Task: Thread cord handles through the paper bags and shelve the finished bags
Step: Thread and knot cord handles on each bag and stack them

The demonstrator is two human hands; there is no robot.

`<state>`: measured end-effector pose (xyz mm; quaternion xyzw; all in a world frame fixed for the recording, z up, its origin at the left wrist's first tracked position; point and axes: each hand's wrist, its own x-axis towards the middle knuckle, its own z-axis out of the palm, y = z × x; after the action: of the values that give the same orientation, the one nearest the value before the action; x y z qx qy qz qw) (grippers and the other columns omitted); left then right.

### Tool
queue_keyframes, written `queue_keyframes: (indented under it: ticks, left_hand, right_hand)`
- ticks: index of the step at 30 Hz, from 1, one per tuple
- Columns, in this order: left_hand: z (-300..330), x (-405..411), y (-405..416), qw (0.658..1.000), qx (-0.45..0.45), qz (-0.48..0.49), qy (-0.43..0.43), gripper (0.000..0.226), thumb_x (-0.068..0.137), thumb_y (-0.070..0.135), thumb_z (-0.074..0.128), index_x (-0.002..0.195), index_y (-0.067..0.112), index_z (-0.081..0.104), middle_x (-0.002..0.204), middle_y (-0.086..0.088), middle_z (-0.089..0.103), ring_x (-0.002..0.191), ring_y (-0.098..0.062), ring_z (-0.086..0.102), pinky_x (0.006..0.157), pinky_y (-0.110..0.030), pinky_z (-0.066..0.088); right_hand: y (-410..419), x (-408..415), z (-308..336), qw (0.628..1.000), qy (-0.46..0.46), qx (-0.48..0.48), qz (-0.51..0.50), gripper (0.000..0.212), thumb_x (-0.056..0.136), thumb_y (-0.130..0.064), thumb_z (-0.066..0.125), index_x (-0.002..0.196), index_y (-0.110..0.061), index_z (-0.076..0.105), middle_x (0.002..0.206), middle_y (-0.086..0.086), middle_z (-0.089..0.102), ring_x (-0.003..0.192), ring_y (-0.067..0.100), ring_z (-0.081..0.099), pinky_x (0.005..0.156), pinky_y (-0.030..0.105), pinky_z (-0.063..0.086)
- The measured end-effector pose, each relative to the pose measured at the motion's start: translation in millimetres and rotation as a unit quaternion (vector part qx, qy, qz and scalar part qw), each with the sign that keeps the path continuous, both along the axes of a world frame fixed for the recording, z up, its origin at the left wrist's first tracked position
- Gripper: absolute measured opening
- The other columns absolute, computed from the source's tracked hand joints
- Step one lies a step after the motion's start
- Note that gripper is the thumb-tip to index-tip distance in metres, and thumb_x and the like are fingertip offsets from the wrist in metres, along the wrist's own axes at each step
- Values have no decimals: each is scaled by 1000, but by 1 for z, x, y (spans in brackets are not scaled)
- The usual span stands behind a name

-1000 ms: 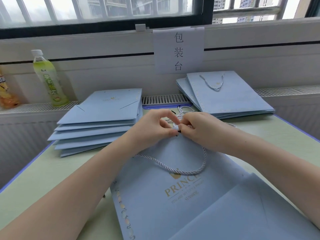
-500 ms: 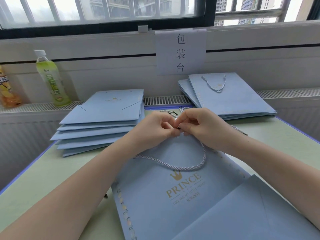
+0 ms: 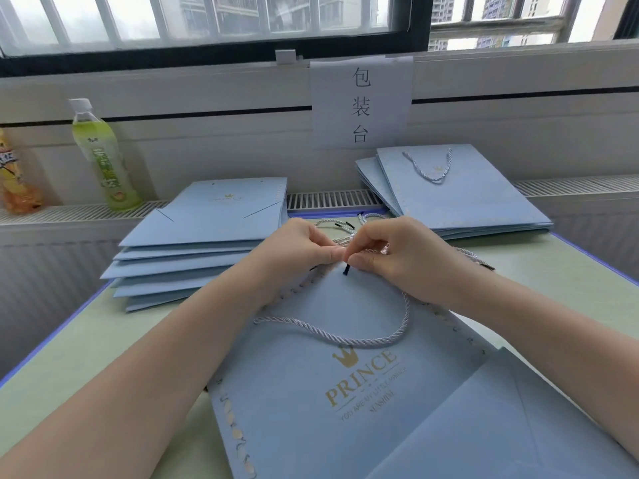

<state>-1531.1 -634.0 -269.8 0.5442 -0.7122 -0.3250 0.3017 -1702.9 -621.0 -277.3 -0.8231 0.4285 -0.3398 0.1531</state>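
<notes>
A flat light-blue paper bag (image 3: 345,392) with gold "PRINCE" print lies in front of me on the table. One pale twisted cord handle (image 3: 363,340) loops across its face. At the bag's top edge my left hand (image 3: 297,252) and my right hand (image 3: 390,255) meet, both pinching a second cord whose dark tip (image 3: 345,268) pokes out just below the fingers. Loose cords (image 3: 340,224) lie beyond the hands. A stack of bags without handles (image 3: 204,236) sits at the left, and a stack with a cord handle on top (image 3: 460,198) at the right.
A green drink bottle (image 3: 103,157) and an orange packet (image 3: 15,178) stand on the radiator ledge at the left. A paper sign (image 3: 361,103) hangs on the wall under the window. The table's blue edge (image 3: 58,330) runs along the left side.
Both hands have shifted slightly at the bag's top edge, and the cord's dark tip now shows below the fingers. The stacks have not moved.
</notes>
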Motion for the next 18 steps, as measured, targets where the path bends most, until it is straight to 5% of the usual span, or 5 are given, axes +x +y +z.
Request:
queue_keyframes:
  ticks: [3, 8, 11, 18]
  left_hand:
    - [4, 1, 0, 999, 20, 2, -27, 28, 84, 33, 68, 91, 7, 75, 101, -14, 71, 86, -14, 57, 79, -28, 46]
    - [4, 2, 2, 997, 46, -7, -56, 36, 87, 35, 64, 89, -1, 69, 75, -10, 51, 65, -16, 40, 61, -28, 32]
    - [3, 2, 2, 998, 65, -11, 4, 24, 88, 28, 64, 75, 8, 68, 77, -7, 60, 75, -17, 50, 73, -31, 38]
    - [7, 4, 5, 979, 173, -19, 109, 15, 89, 22, 62, 78, 11, 60, 68, -4, 60, 50, -13, 53, 48, -20, 43]
  right_hand:
    - [4, 5, -1, 995, 63, -79, 7, 5, 83, -13, 70, 87, -15, 72, 79, -8, 59, 71, 8, 50, 68, 17, 39]
    - [8, 10, -1, 992, 86, -72, 51, 6, 82, -12, 71, 87, -15, 72, 80, -9, 54, 69, -1, 46, 68, 11, 35]
    - [8, 7, 3, 997, 41, -33, 53, 8, 83, -13, 70, 88, -17, 74, 79, -5, 58, 72, 6, 50, 66, 16, 38]
    - [5, 4, 1, 998, 34, -49, 38, 6, 82, -18, 72, 85, -19, 68, 73, -2, 56, 68, 12, 47, 66, 27, 40]
